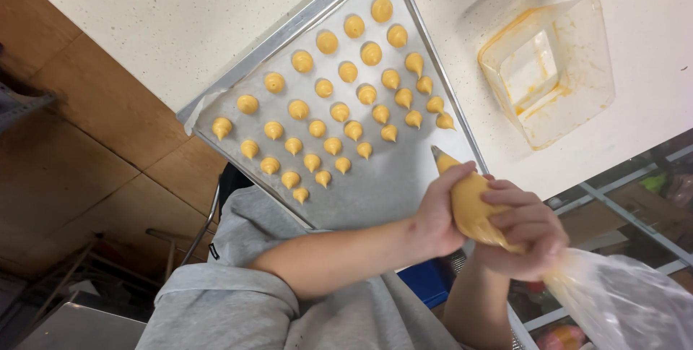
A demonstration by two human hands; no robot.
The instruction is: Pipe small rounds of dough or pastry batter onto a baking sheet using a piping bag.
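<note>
My left hand [438, 214] grips the front of a clear piping bag [471, 204] filled with orange-yellow batter, close behind its nozzle [437, 153]. My right hand [525, 233] squeezes the bag further back, where its slack plastic end [621, 299] trails to the lower right. The nozzle hangs over the bare near corner of a metal baking tray [404, 176] lined with paper. Several rows of small peaked batter dollops [339, 111] cover the rest of the tray.
A clear square plastic container [548, 68] smeared with batter stands on the white counter [180, 10] right of the tray. Wooden floor [86, 140] lies at left. A blue box [427, 283] and metal shelving [635, 205] show below the counter edge.
</note>
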